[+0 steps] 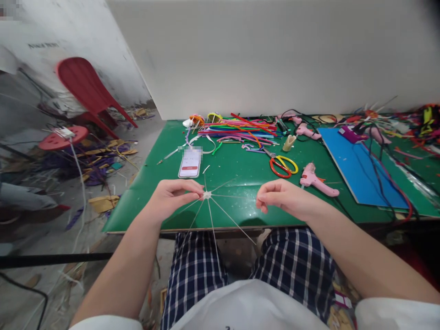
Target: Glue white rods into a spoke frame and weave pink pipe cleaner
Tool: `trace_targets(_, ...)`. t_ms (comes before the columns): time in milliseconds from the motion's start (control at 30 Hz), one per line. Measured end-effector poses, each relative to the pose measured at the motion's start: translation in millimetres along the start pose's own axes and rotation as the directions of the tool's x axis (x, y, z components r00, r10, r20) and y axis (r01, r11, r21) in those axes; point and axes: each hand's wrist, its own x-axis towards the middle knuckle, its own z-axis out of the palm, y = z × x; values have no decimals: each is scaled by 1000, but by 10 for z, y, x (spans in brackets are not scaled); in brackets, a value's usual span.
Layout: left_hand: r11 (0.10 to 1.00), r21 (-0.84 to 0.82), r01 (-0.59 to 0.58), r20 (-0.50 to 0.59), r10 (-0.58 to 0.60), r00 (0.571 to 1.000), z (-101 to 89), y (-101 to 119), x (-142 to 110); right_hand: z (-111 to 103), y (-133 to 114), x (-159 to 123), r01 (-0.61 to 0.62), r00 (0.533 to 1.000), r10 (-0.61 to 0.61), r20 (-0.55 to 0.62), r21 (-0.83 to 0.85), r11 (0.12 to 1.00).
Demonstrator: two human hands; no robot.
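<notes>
Above the near edge of a green-topped table [144, 192], a thin white spoked frame [207, 195] spreads from a small star-like hub. Thumb and fingers of my left hand [173, 197] are closed on this frame at the hub's left side. My right hand [282, 196] has its fingers curled together at the outer end of the spoke that runs rightward, and they seem to pinch its tip. Other spokes point down over the lap and away toward the table. A phone [189, 165] lies just beyond my left hand. Scissors [283, 167] with red and yellow handles lie beyond my right hand.
A pink glue gun [318, 181] rests right of the scissors, near a blue board [360, 169] crossed by cables. Colourful pipe cleaners [244, 128] lie heaped at the back against a pale panel [268, 59]. A red chair [80, 87] and red stool [62, 139] stand left.
</notes>
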Motion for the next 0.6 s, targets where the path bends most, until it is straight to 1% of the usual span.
trace_targets(100,1000,10,23,-25,-23,999,-18,-46,-15,-2,-5,-9,-2,1000,2,13,1,1000)
trace_targets(233,1000,14,7,-28,-6,1000,-10,-54,-16,-15,7,-8,-5,1000,5,19,-21,1000)
trace_targets(367,1000,6,-22,-4,22,1000,8,-49,-9,-20,18,-3,3,1000,-3,0,-39,999)
trace_targets(500,1000,22,7,-7,-7,1000,15,-53,-10,-18,16,-1,12,1000,-14,-24,-65,998)
trace_targets(600,1000,27,17,-15,-16,1000,32,-36,-9,-41,17,-9,18,998,-26,-55,-128,992)
